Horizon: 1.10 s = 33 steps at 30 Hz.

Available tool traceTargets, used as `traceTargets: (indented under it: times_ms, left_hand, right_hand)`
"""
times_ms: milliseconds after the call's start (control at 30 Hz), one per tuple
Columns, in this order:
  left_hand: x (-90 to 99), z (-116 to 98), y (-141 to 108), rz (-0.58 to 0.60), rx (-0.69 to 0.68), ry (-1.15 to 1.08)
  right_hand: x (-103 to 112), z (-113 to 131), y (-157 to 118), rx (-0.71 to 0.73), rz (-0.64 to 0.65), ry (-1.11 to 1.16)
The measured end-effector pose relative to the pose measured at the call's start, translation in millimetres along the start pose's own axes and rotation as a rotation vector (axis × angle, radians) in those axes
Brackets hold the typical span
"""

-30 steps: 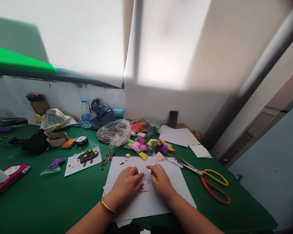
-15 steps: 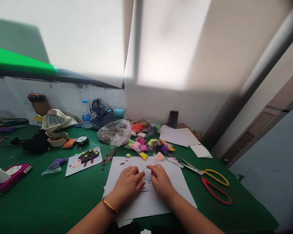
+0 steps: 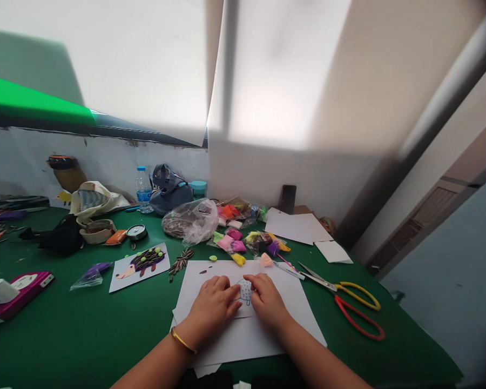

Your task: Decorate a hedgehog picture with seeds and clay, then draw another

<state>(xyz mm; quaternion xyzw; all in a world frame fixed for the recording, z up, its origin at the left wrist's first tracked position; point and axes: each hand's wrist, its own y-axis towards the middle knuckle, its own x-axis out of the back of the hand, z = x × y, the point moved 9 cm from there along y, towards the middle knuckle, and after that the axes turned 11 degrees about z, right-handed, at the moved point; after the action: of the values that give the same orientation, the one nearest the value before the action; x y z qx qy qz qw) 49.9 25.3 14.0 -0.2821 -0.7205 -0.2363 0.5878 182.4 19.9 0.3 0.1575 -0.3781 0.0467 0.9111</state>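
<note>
Barely shifted, the left hand (image 3: 213,309) and right hand (image 3: 267,300) lay half-open, fingertips pressing beside the dotted drawing (image 3: 245,290) on white paper (image 3: 243,339).

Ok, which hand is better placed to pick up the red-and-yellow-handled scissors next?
Probably the right. The right hand rests on the white paper sheet on the scissors' side. The left hand, wearing a gold bangle, lies farther off, with the right hand between it and the scissors.

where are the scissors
In the head view, the scissors with yellow and red handles lie on the green tabletop, just right of the white paper sheet and the person's right hand.
</note>
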Motion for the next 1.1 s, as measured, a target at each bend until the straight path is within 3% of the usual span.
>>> traceTargets:
  times_ms: [367,533,800,1100]
  left_hand:
    - [-1.4,0,-2,-0.023,-0.015,0.002]
    - [-7.0,11,1,-0.071,0.002,-0.032]
    - [2.4,3,0,-0.023,-0.031,-0.047]
    - [-6.1,12,3,-0.038,0.014,-0.050]
  right_hand:
    - [-1,0,0,-0.007,0.008,-0.006]
    - [-1,1,1,-0.017,0.019,0.003]
    - [-1,1,1,-0.010,0.018,-0.001]
    - [-1,1,1,-0.010,0.026,-0.003]
